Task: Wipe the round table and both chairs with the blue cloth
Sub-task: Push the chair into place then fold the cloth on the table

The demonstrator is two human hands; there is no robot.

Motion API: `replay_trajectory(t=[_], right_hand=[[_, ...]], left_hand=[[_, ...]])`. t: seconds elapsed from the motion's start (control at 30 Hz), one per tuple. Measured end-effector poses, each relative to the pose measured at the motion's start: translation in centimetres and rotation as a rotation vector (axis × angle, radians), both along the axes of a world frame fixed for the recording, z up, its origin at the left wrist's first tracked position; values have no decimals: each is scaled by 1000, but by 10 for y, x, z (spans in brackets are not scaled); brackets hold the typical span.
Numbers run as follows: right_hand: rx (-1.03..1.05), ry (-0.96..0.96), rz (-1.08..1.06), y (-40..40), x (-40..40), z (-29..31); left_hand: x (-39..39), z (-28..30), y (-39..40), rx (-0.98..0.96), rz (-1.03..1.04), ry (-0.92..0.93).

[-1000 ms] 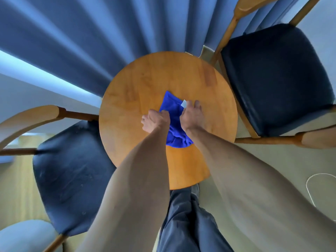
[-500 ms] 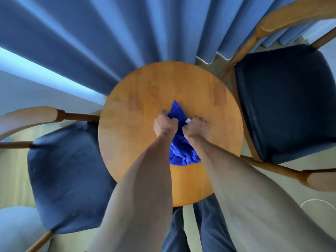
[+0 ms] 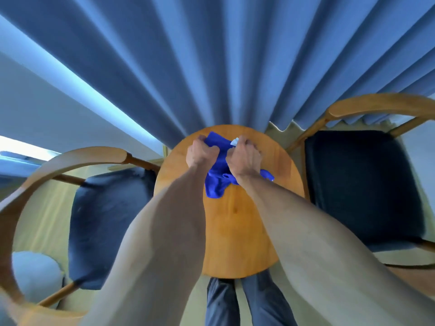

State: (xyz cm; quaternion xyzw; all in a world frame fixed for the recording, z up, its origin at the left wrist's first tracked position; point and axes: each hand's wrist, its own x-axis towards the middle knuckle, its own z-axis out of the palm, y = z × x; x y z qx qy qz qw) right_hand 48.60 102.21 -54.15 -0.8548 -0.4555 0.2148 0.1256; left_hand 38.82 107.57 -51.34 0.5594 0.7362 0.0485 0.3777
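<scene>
The left hand is curled into a fist, gripping the far left edge of the blue cloth. Just beside it, at its 3 o'clock, the right hand is likewise clamped on the cloth, fingers bent round the far right edge, where a small white tag sticks out. The cloth is bunched between and beneath the two hands, its loose end trailing toward 6 o'clock and one corner poking out at 4 o'clock past the right wrist. It lies on the far half of the round wooden desk, near the 12 o'clock rim. At the desk's 9 o'clock stands a wooden chair with a dark cushion; at 3 o'clock stands a second chair of the same kind. Blue pleated curtains hang beyond the desk at 12 o'clock. At 6 o'clock, below the desk's near rim, the person's trousered legs show.
</scene>
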Motion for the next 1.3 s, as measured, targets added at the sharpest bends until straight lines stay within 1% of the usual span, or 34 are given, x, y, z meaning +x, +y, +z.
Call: replay_trajectory(t=[0.1, 0.2, 0.27, 0.37, 0.47, 0.57, 0.63, 0.7, 0.77, 0.8, 0.87, 0.9, 0.97, 1.03, 1.1, 1.17, 1.3], right_hand=[[68, -14, 93, -1, -6, 15], [29, 8, 227, -15, -14, 12], [-85, 27, 306, -32, -19, 3], [-336, -7, 407, -61, -24, -16], [-485, -50, 422, -84, -27, -31], [-493, -34, 389, -93, -28, -33], [-464, -14, 423, -92, -31, -27], [-397, 28, 450, -87, -32, -14], [-319, 55, 429, -78, -31, 7], [-294, 43, 423, -74, -29, 19], [-280, 11, 387, -65, -27, 45], [-265, 24, 340, -61, -27, 58], [-215, 78, 244, -48, -26, 83], [-189, 85, 220, -36, -23, 113], [-184, 48, 237, -25, -18, 142], [-201, 23, 291, -17, -13, 170], [-317, 86, 455, -9, -4, 217]], left_hand=[[-13, 10, -7, 47, -21, 56], [-27, 6, -22, 0, -143, 155], [-38, -5, -36, -83, -216, 246], [-58, -28, -63, -277, -287, 333], [-71, -49, -88, -329, -357, 289], [-71, -51, -102, -360, -453, 266], [-66, -48, -106, -361, -513, 237], [-55, -36, -109, -350, -540, 145], [-43, -21, -109, -330, -519, 62], [-38, -10, -108, -295, -490, 52], [-31, 14, -102, -190, -421, 68], [-29, 27, -97, -137, -405, 84], [-25, 54, -82, -55, -421, 114], [-24, 84, -64, -10, -477, 178], [-26, 113, -46, -7, -542, 227], [-31, 142, -32, -58, -573, 248], [-41, 184, -22, -123, -577, 248]])
